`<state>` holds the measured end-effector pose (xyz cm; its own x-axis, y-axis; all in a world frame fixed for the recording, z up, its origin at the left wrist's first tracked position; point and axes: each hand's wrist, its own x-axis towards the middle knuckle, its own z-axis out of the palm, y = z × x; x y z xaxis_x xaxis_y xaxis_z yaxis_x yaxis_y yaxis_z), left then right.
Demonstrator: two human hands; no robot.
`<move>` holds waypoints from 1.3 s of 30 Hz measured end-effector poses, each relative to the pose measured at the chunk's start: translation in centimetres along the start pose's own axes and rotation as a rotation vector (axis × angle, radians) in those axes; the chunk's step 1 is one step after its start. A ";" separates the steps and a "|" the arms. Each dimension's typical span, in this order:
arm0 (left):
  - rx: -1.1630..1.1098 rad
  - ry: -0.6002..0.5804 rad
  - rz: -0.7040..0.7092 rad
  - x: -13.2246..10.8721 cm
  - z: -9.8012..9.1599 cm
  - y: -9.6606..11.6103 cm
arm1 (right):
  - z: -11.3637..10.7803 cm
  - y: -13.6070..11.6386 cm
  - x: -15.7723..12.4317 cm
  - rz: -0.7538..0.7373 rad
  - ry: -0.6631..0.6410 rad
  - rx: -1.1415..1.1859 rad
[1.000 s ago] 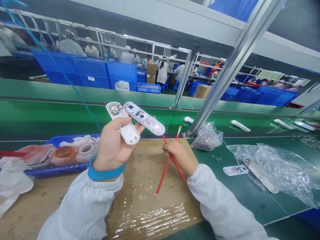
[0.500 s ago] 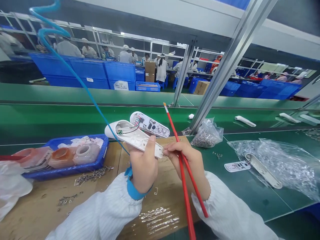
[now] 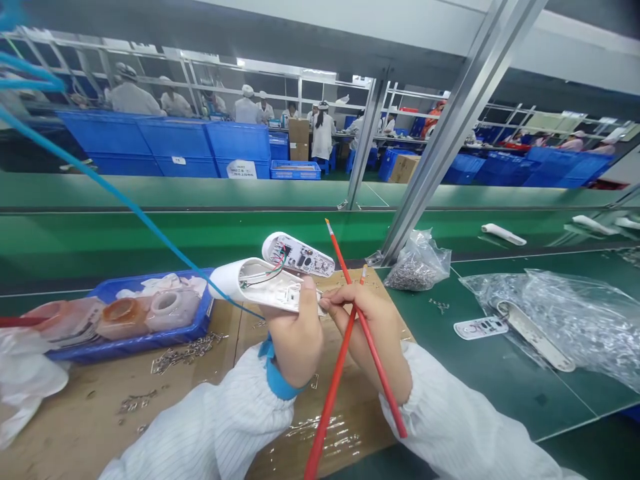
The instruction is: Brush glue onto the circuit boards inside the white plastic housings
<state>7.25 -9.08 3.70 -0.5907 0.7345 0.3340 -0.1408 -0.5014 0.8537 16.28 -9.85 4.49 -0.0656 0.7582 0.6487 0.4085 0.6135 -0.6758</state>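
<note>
Plastic housing [image 3: 225,280] gripped in my left fingers [image 3: 306,313], wires [image 3: 265,275] showing beyond them; right fingers [image 3: 340,301] pinch two red sticks [image 3: 381,373]; hold steady, spare the wires.

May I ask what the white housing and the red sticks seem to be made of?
The white housing looks like moulded plastic, smooth and semi-gloss. The red sticks have a glossy painted finish; wood or plastic, the look leaves it open.

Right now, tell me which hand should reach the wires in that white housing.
Right hand: it looks better placed, since its fingertips sit at the end of the white housing and it holds two red sticks, while the left hand is gripping the housing.
</note>
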 end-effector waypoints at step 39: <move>0.523 -0.648 0.048 3.2 -1.4 2.7 | -7.5 -2.1 1.3 -0.295 0.283 0.511</move>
<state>3.91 -8.76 6.56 0.0099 0.9154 0.4024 0.3542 -0.3795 0.8547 22.20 -11.79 9.34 0.1622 0.4976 0.8521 -0.0782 0.8673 -0.4916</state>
